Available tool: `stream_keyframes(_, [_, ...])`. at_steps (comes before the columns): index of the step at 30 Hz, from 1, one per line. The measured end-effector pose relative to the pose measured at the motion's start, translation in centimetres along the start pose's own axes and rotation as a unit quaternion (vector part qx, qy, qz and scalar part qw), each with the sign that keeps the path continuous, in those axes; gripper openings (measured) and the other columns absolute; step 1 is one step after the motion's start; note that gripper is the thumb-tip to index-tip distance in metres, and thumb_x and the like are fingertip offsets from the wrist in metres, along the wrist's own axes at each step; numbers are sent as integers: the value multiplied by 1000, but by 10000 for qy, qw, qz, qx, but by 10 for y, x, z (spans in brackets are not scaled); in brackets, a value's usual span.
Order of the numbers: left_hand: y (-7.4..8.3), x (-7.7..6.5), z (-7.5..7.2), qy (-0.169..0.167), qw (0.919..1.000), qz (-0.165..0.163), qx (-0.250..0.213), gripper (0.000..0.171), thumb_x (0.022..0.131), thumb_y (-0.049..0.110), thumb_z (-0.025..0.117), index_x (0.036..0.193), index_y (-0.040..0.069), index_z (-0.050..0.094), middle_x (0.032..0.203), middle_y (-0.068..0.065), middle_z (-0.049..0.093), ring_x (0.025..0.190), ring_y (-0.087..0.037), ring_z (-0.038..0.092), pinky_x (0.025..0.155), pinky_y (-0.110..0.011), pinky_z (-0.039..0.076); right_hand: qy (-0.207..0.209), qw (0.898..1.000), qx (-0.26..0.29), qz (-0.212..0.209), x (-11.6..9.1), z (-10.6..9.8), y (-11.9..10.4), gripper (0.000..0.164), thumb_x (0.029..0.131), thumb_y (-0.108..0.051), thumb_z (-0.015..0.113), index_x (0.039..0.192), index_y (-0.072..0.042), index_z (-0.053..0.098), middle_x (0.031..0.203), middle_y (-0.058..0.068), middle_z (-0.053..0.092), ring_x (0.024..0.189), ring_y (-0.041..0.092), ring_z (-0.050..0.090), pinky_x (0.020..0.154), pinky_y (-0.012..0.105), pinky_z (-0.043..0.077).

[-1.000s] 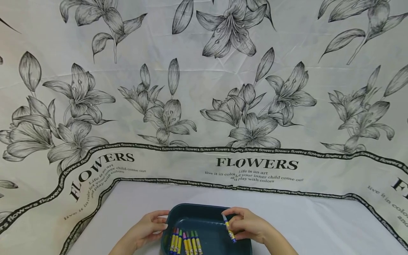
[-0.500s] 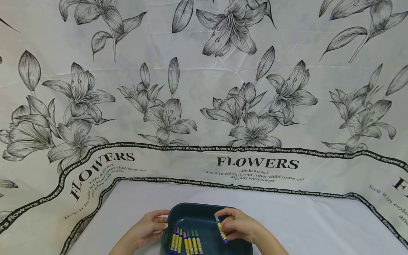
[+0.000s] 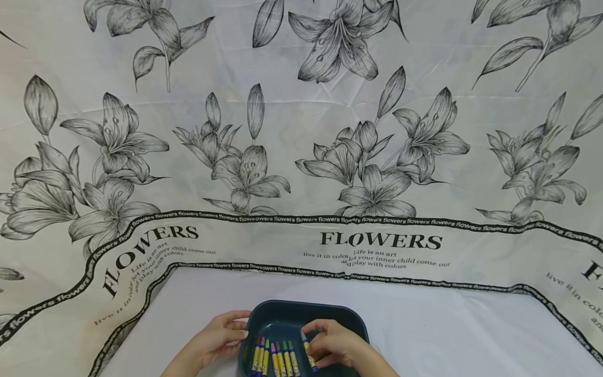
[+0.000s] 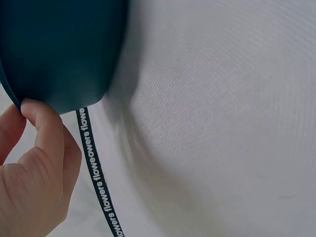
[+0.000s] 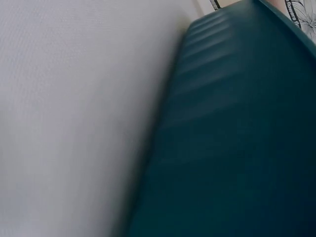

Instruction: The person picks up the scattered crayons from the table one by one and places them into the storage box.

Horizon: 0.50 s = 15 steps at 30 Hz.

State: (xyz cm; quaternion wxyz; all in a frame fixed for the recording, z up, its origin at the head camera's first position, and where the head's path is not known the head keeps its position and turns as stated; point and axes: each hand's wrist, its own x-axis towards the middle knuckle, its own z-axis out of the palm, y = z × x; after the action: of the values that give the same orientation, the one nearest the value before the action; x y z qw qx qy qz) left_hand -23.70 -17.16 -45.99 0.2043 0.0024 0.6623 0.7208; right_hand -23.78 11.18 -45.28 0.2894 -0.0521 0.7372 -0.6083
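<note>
In the head view a dark teal plastic tray [image 3: 355, 314] stands at the bottom middle, its near side cut off. My left hand [image 3: 220, 335] pinches the tray's left rim between thumb and fingers; the left wrist view shows this grip on the tray wall [image 4: 64, 54] up close. Inside the tray my right hand [image 3: 336, 343] pinches a grey-tipped crayon [image 3: 307, 348] with a yellow and blue wrapper, tilted a little. Just left of it several crayons [image 3: 279, 358] lie side by side, tips pointing away. Only the tray's outer side [image 5: 222, 123] shows in the right wrist view, with my right hand out of sight.
A white cloth [image 3: 447, 330] covers the table under the tray. Behind it hangs a white curtain [image 3: 282, 246] printed with grey lilies and the word FLOWERS, edged by black lettered bands.
My right hand has moved left across the tray with the crayon, bringing it close to the row. The left hand stays on the rim.
</note>
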Motion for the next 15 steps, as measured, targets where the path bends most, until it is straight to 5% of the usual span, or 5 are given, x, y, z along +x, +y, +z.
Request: stream_keyframes(15, [-1, 0, -2, 3, 10000, 16, -4, 54, 84, -5, 60, 134, -7, 40, 95, -7, 56, 76, -10, 55, 67, -23, 48, 240, 9994, -149, 195, 10, 10, 6, 31, 77, 8, 60, 108, 1, 58, 77, 11, 65, 57, 12, 56, 53, 25, 52])
